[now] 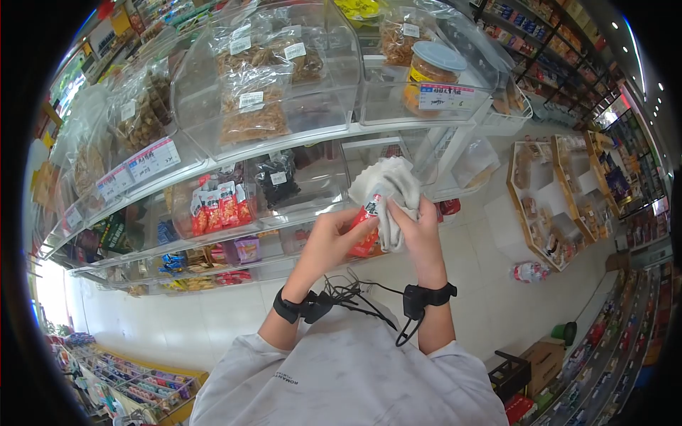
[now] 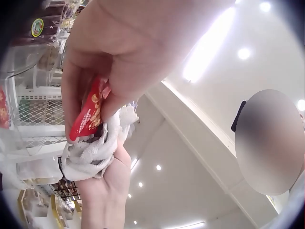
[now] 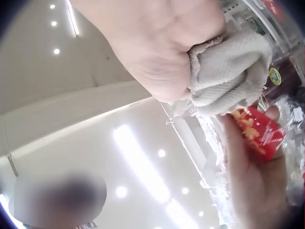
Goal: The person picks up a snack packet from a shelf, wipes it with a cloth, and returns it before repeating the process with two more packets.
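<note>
Far-left bins: From where I stand, big clear bags of brown dried food point(image 1: 145, 113) fill the upper row, with pink-topped price cards point(image 1: 153, 160) along the shelf edge.
Middle shelf: Small red pouches point(image 1: 222, 206) lie in a clear bin, and just right of them sits a dark bag point(image 1: 277, 177) with a white sticker.
Upper middle bin: More clear bags of a light brown snack point(image 1: 253, 117) are stacked there, white labels facing out.
Left hand: The person's left hand point(image 1: 334, 234) has thumb and fingers pinching the red packet, with a black strap point(image 1: 288, 307) round the wrist below.
Red packet: The red packet point(image 1: 366, 224) is held up in front of the shelves, tilted, its upper part against the white cloth.
White cloth: The white cloth point(image 1: 383, 184), bunched in folds with a ribbed weave, is between the two hands.
Right hand: The right hand point(image 1: 420, 234) grips the cloth, thumb pressed onto the folds.
Upper right bin: A round tub point(image 1: 430, 74) with a pale blue lid stands behind a price card.
Floor at right: A red-and-white bundle point(image 1: 531, 271) lies near the wood-edged display stands point(image 1: 519, 209).
Lower right: A cardboard box point(image 1: 545, 363) stands beside a black crate point(image 1: 509, 374).
</note>
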### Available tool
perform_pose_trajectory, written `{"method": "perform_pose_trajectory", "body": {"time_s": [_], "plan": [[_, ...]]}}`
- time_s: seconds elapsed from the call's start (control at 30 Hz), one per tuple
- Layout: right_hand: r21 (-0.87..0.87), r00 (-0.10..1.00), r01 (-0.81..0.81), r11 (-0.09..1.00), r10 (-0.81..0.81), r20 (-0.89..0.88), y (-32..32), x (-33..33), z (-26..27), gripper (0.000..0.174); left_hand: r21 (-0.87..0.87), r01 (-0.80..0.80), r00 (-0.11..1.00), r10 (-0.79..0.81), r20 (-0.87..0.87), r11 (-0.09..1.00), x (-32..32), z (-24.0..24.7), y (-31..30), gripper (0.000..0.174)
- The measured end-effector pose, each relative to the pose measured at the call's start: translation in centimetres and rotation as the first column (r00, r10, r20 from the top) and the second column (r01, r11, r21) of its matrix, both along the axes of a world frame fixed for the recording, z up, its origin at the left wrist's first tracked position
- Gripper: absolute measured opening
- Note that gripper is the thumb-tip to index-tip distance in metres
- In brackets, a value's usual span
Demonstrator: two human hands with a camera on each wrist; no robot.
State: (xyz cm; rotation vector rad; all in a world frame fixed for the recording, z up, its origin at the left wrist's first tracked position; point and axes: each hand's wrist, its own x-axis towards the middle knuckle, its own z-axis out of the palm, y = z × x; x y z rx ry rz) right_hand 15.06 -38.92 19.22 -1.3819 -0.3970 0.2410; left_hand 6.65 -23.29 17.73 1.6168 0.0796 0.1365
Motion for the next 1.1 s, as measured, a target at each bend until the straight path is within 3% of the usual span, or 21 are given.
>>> {"method": "perform_pose_trajectory", "body": {"time_s": [0.13, 0.2, 0.33, 0.53, 0.6, 0.7, 0.83, 0.93, 1.03, 1.1], "plan": [[-0.068, 1.0, -0.019, 0.997, 0.02, 0.002, 0.5, -0.3, 0.8, 0.026, 0.21, 0.015, 1.0, -0.02, 0.02, 0.977, 0.1, -0.7, 0.0, 0.02], [-0.094, 0.989, 0.1, 0.991, -0.088, 0.121, 1.3, -0.5, 0.4, 0.022, 0.257, -0.014, 0.997, -0.005, 0.074, 0.966, -0.1, -0.4, -1.0, 0.017], [-0.117, 0.959, 0.21, 0.971, -0.181, 0.219, 1.4, 0.0, -0.9, 0.019, 0.225, -0.013, 0.998, -0.001, 0.06, 0.974, -0.4, 0.2, -1.3, 0.021], [-0.006, 0.998, -0.043, 0.999, 0.043, -0.045, 0.4, 0.2, -0.7, 0.022, -0.048, 0.017, 0.999, -0.018, -0.031, 0.999, -0.2, 0.3, 0.2, 0.029], [-0.099, 1.0, 0.006, 0.995, -0.005, 0.016, 0.7, 0.4, -1.3, 0.023, -0.054, 0.065, 0.993, -0.07, -0.093, 0.996, -0.6, 1.0, 0.2, 0.029], [-0.153, 0.993, 0.106, 0.982, -0.096, 0.071, 1.1, 0.5, -1.8, 0.026, 0.17, 0.113, 0.994, -0.112, -0.015, 0.979, -0.5, -0.4, -0.6, 0.028], [-0.151, 0.97, 0.244, 0.958, -0.239, 0.054, 1.1, 0.5, -1.9, 0.028, 0.085, 0.051, 0.999, -0.051, -0.004, 0.995, -0.5, 0.9, -0.4, 0.028], [-0.006, 0.976, 0.201, 0.98, -0.201, -0.079, 0.3, 0.9, -2.1, 0.034, 0.026, -0.085, 0.996, 0.084, 0.04, 0.996, -0.6, 1.7, 0.2, 0.027], [0.375, 0.952, 0.164, 0.912, -0.047, -0.302, -1.3, 1.9, -0.4, 0.042, -0.091, -0.251, 0.959, 0.26, 0.112, 0.964, -0.4, 1.9, 1.2, 0.029], [0.387, 0.933, 0.088, 0.918, 0.059, -0.354, -0.2, 0.6, -0.4, 0.045, -0.094, -0.229, 0.967, 0.237, 0.091, 0.969, -0.2, 1.9, 1.1, 0.029]]}}
